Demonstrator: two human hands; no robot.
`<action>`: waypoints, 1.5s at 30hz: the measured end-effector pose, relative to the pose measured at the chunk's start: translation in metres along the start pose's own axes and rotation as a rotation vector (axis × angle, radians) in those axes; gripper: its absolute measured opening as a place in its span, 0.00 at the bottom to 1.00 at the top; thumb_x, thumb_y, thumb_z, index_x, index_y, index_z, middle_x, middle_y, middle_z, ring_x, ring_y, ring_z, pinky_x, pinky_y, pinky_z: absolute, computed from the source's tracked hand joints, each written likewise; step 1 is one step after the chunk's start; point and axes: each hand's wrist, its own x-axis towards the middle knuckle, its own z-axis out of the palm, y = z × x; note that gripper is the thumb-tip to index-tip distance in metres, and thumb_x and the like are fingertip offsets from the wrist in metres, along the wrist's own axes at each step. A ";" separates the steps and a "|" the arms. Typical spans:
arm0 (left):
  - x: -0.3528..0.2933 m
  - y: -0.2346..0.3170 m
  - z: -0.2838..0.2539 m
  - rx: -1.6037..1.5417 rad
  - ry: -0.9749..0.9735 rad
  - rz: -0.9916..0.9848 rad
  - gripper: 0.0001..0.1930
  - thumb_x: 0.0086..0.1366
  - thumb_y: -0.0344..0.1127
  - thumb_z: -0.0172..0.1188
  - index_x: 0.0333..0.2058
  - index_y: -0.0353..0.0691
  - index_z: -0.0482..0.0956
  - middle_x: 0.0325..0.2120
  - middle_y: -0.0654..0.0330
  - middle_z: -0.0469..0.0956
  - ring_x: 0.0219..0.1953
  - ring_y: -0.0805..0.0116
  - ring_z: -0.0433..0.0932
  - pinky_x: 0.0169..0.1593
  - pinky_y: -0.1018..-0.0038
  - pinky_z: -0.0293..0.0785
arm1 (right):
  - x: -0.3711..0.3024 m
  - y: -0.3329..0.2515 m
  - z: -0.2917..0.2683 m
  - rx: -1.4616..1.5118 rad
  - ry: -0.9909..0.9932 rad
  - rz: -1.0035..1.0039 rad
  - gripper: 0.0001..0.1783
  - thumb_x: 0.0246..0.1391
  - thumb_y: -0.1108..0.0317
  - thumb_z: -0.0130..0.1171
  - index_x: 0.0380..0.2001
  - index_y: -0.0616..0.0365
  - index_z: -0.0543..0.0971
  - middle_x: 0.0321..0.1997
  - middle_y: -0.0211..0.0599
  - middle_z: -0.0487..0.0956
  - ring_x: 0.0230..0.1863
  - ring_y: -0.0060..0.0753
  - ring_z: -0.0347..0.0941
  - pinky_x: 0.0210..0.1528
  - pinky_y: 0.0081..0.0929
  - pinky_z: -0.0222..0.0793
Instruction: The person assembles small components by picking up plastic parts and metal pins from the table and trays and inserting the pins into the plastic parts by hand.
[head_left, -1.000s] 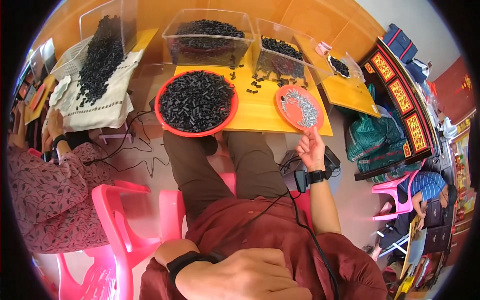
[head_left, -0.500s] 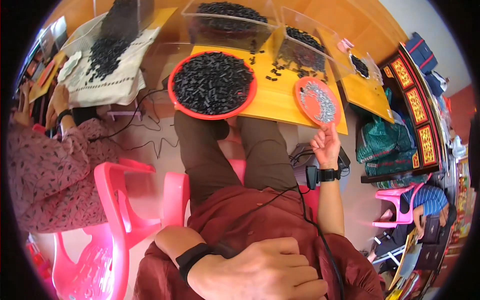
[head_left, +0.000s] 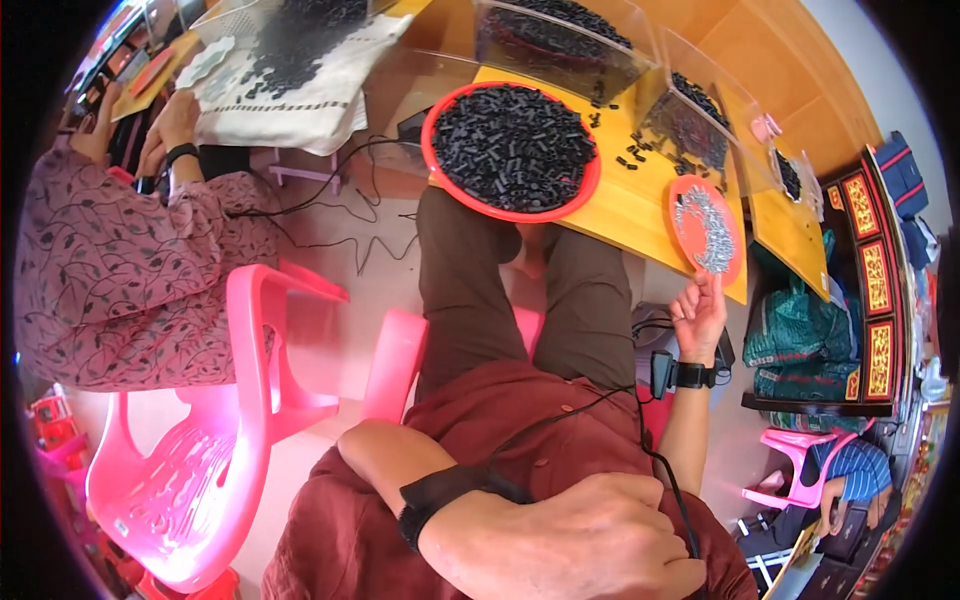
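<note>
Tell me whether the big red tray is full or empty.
Full: the big red tray on the yellow table is heaped with small black parts almost to its rim.

Red panels with gold framed signs (head_left: 868,275) at far right, green bags (head_left: 795,335) below the table

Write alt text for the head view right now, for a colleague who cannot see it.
Seated person looking down: the right hand is raised, open, just below a small red tray of silvery parts on a yellow table, while the left hand rests against the chest. A large red tray of black parts sits above the knees; a pink chair stands left.
</note>
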 end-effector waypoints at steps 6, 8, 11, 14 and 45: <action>0.005 -0.019 0.022 -0.110 0.168 0.130 0.15 0.57 0.42 0.54 0.19 0.41 0.62 0.12 0.58 0.66 0.19 0.57 0.69 0.28 0.71 0.61 | -0.003 -0.002 -0.001 -0.015 -0.057 -0.019 0.18 0.62 0.51 0.43 0.33 0.54 0.74 0.16 0.21 0.56 0.14 0.15 0.47 0.18 0.15 0.44; 0.010 -0.039 0.046 0.168 0.440 0.322 0.15 0.62 0.44 0.52 0.27 0.37 0.68 0.16 0.62 0.69 0.17 0.64 0.69 0.26 0.73 0.62 | -0.003 -0.004 0.001 -0.053 -0.020 -0.010 0.19 0.62 0.51 0.43 0.33 0.54 0.74 0.16 0.21 0.56 0.14 0.15 0.48 0.18 0.15 0.44; 0.029 -0.053 0.059 0.200 0.307 0.117 0.14 0.55 0.40 0.62 0.28 0.35 0.70 0.15 0.55 0.72 0.19 0.58 0.74 0.24 0.69 0.67 | -0.002 0.000 0.001 -0.075 0.010 -0.004 0.19 0.62 0.50 0.43 0.33 0.54 0.74 0.15 0.20 0.56 0.13 0.15 0.48 0.18 0.16 0.45; 0.031 -0.062 0.048 0.389 0.330 0.061 0.15 0.61 0.46 0.53 0.24 0.43 0.65 0.10 0.63 0.65 0.15 0.62 0.70 0.23 0.71 0.61 | -0.002 0.002 0.005 -0.072 0.020 0.030 0.18 0.62 0.51 0.44 0.32 0.54 0.73 0.15 0.19 0.56 0.13 0.15 0.48 0.18 0.16 0.45; 0.030 -0.175 -0.042 -0.267 0.742 -0.523 0.07 0.63 0.32 0.55 0.35 0.35 0.72 0.21 0.63 0.75 0.23 0.79 0.73 0.26 0.81 0.69 | 0.147 0.010 0.133 -1.760 -0.271 -0.520 0.09 0.46 0.67 0.54 0.26 0.63 0.76 0.26 0.50 0.77 0.31 0.52 0.74 0.34 0.42 0.69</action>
